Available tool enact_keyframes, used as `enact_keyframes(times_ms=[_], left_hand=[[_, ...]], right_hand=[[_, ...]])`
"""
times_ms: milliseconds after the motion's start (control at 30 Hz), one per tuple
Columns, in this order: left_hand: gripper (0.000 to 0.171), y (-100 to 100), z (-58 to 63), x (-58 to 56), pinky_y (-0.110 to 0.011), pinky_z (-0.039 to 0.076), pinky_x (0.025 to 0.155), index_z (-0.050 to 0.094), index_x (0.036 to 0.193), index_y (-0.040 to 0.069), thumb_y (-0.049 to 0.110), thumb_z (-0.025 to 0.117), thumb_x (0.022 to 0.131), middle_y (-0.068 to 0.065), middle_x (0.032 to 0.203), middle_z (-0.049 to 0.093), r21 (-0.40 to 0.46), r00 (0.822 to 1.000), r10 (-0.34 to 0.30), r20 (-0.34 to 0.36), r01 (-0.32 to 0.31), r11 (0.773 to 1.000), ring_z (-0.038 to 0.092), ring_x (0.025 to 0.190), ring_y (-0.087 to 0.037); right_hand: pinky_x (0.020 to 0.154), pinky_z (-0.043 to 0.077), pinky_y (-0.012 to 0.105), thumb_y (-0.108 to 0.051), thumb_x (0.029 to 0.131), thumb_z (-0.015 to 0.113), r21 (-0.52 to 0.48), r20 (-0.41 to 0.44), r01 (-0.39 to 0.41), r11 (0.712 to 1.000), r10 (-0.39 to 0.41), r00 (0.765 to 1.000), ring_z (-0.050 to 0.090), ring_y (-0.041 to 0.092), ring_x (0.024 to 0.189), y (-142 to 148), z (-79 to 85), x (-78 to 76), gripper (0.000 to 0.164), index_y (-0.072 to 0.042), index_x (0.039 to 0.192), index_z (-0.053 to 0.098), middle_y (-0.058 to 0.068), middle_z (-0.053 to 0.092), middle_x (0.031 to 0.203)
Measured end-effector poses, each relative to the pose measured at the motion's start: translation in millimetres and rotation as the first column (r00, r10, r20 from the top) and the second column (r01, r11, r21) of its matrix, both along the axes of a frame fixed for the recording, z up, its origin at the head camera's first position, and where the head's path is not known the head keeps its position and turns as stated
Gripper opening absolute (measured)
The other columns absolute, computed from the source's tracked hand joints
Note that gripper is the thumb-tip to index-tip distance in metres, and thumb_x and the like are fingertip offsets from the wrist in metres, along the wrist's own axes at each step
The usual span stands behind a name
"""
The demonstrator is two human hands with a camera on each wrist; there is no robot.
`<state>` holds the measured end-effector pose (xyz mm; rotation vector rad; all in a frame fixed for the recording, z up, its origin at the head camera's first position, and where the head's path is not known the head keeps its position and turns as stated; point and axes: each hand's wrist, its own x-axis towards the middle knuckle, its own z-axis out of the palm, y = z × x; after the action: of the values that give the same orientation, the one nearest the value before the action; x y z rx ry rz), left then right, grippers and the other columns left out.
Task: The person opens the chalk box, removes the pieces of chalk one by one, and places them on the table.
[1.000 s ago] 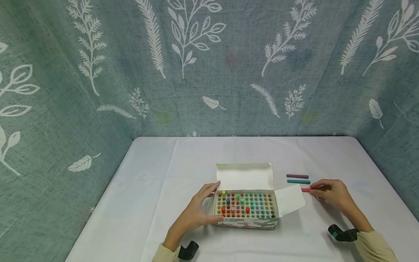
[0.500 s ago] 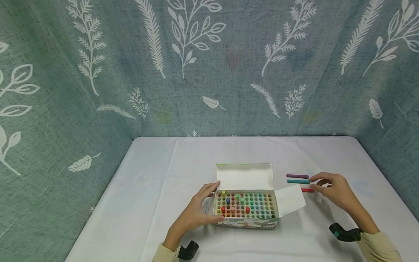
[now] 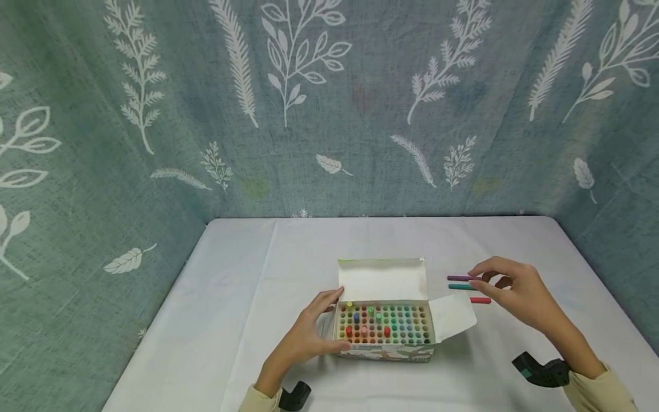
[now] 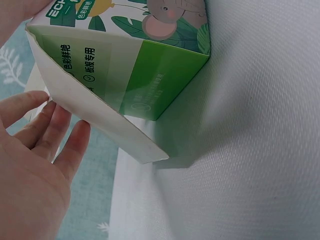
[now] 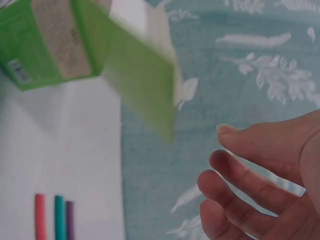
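Note:
A chalk box stands with its lid raised, several coloured chalks poking up from its grid of holes. My left hand holds the box's left end, thumb at the front corner and fingers toward the back. In the left wrist view those fingers touch the pale side flap. Right of the box lie a purple chalk, a teal chalk and a red chalk. My right hand hovers at the right ends of the purple and teal chalks, thumb and fingers apart with nothing between them.
The box's raised lid leans back, and its right flap sticks out toward the chalks, covering part of the red one. A white cloth covers the table. Leaf-patterned curtains hang behind and at both sides.
My right hand has left the red chalk and moved back and left over the purple and teal ones. The left hand keeps its place on the box. The head view has shifted slightly.

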<state>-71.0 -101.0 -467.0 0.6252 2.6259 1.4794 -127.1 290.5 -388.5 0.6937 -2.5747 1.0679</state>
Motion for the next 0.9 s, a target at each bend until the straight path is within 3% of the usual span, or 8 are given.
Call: enact_keyframes(times_ms=[200, 433, 767, 900], left_hand=[[0.096, 0, -1.7, 3.5, -0.046, 0.041, 0.102, 0.031, 0.149, 0.024, 0.038, 0.084, 0.070, 0.006, 0.144, 0.036, 0.003, 1.000, 0.011, 0.008, -0.011, 1.000, 0.042, 0.126, -0.018], [0.098, 1, -2.5, 5.8, -0.043, 0.041, 0.102, 0.031, 0.149, 0.023, 0.040, 0.084, 0.068, 0.008, 0.143, 0.037, 0.003, 1.000, 0.019, 0.016, -0.019, 1.000, 0.042, 0.125, -0.015], [0.098, 2, -0.1, 2.2, -0.048, 0.041, 0.101, 0.032, 0.149, 0.022, 0.033, 0.086, 0.068, 0.004, 0.143, 0.037, 0.004, 1.000, 0.021, -0.001, -0.021, 1.000, 0.043, 0.125, -0.020], [0.097, 6, 14.5, 5.1, -0.053, 0.041, 0.099, 0.032, 0.148, 0.010, 0.020, 0.087, 0.068, -0.009, 0.142, 0.039, 0.022, 1.000, 0.014, -0.014, -0.013, 1.000, 0.044, 0.124, -0.029]], right_hand=[[0.054, 0.049, 0.017, 0.004, 0.073, 0.077, -0.053, -0.088, -0.121, 0.991, 0.116, 0.989, 0.055, 0.003, 0.072, -13, 12.7, 10.0, 0.031, -0.019, 0.092, 0.070, -0.006, 0.065, 0.087], [0.054, 0.048, 0.015, 0.004, 0.071, 0.078, -0.031, -0.142, -0.238, 0.971, 0.231, 0.962, 0.056, 0.002, 0.073, -33, 16.0, 19.8, 0.038, -0.024, 0.095, 0.067, -0.010, 0.065, 0.090], [0.053, 0.049, 0.019, 0.004, 0.072, 0.078, -0.026, -0.067, -0.334, 0.942, 0.332, 0.941, 0.056, 0.004, 0.076, -58, 17.4, 27.2, 0.037, -0.023, 0.095, 0.067, -0.013, 0.062, 0.093], [0.054, 0.049, 0.021, -0.001, 0.076, 0.077, -0.009, -0.030, -0.364, 0.931, 0.363, 0.931, 0.055, 0.004, 0.076, -66, 19.9, 28.7, 0.032, -0.024, 0.095, 0.066, -0.012, 0.062, 0.092]])
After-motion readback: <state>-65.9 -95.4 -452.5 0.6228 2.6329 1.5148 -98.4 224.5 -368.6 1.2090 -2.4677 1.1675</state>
